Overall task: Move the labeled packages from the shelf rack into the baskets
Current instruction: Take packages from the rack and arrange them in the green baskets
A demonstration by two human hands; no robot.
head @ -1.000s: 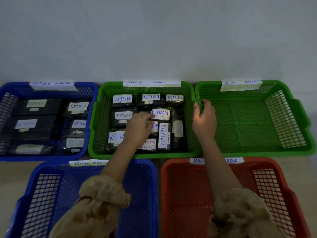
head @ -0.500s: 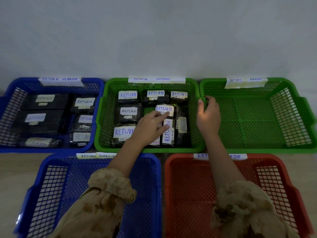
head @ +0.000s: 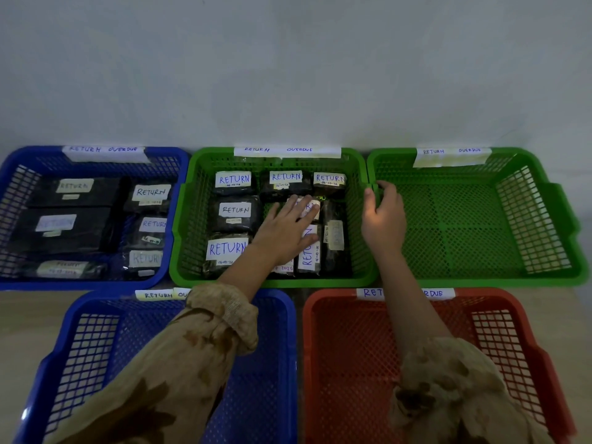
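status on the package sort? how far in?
Done: back-left blue basket and middle green basket hold labeled packages. In hand: left hand flat on the green basket's packages, right hand gripping the rim. Left: the other three baskets show no packages; no shelf rack in view.

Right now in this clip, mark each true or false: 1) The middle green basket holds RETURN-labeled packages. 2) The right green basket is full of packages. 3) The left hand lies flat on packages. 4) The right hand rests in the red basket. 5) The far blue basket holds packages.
1) True: the middle green basket holds RETURN-labeled packages.
2) False: the right green basket holds none.
3) True: the left hand lies spread on them.
4) False: the right hand grips the rim between the green baskets; the red basket lies nearer.
5) True: the far blue basket holds several.
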